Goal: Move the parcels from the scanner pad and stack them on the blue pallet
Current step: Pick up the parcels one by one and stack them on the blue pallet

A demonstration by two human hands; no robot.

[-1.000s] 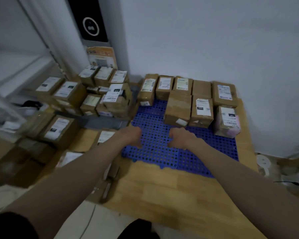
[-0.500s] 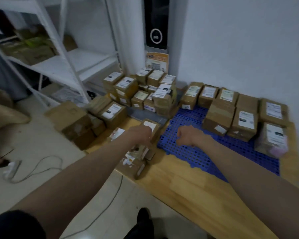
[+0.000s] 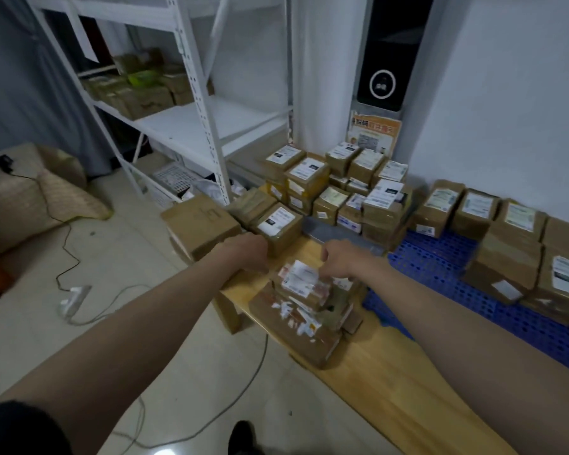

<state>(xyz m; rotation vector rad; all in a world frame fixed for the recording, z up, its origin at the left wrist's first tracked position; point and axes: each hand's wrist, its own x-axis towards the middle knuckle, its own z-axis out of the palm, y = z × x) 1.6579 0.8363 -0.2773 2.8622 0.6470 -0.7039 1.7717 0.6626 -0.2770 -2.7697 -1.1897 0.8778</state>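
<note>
Both hands are seen reaching at about 12 o'clock over the near corner of the wooden platform (image 3: pixel 391 382). The left hand (image 3: pixel 247 254) is seen from the back with fingers curled under; whether anything is pinched cannot be told. The right hand (image 3: pixel 337 261) is set on the top of a small taped parcel (image 3: pixel 298 279) on a short pile, fingers bent down over its far edge; a closed grip is not confirmed.

The parcel's long axis is judged to run roughly 10 to 4 o'clock, across the reach line. It lies just under the right hand and just to 3 o'clock of the left hand, so the right is nearer; the left is close enough to take the other end.

More labelled parcels (image 3: pixel 358 195) are heaped at 12 to 1 o'clock on the grey scanner pad (image 3: pixel 322 228). The blue pallet (image 3: pixel 431 267) lies at 2 to 3 o'clock, touching the pad's edge, with boxes already stacked (image 3: pixel 506 251) along its far side and bare grid nearest the hands. The carry is judged to be a short swing toward 3 o'clock.
</note>
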